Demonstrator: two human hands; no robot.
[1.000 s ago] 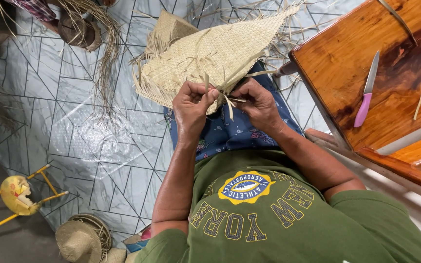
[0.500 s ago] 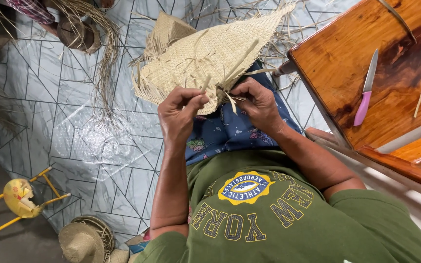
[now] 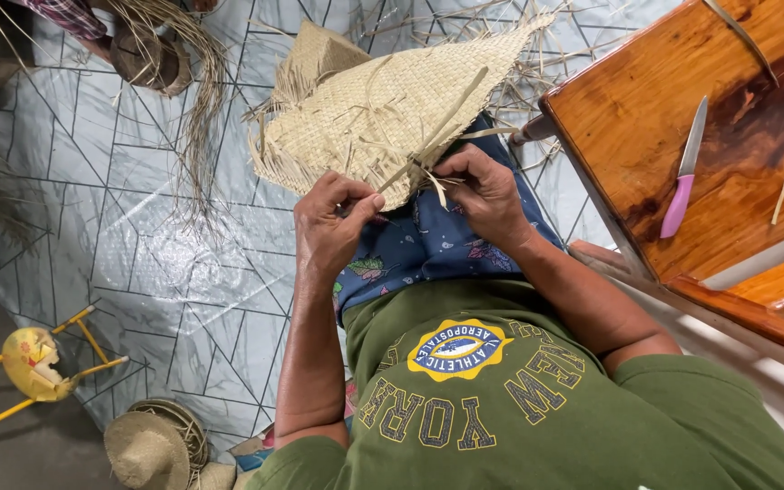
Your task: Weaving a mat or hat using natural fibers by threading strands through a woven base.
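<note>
- Head view, looking down: a person in a green shirt sits with a half-woven straw mat (image 3: 383, 109) spread over the lap, on blue patterned cloth.
- Left hand (image 3: 330, 218) pinches the near edge of the weave, thumb against fingertips, closed on the mat's border.
- Right hand (image 3: 483, 186) is curled around loose straw strips (image 3: 428, 172) that stick out of the same edge; its grip is closed on them, just beside the left hand.
- Far side of the mat reaches over the knees toward the tiled floor (image 3: 138, 227), with frayed ends fanning out.
- Handling, as a judgement: the piece looks very light and flexible, springy rather than limp. Single strips look thin and dry, so they could crack or split if bent sharply, and they may slip between dry fingers.
- Best hold seems to be at the woven border close to the working strips, pinching flat rather than crushing, so the weave does not loosen.
- On the wooden counter (image 3: 646, 136) to the right lies a knife with a pink handle (image 3: 682, 172), well apart from both hands.
- Straw hats (image 3: 151, 445) lie on the floor near the left elbow.
</note>
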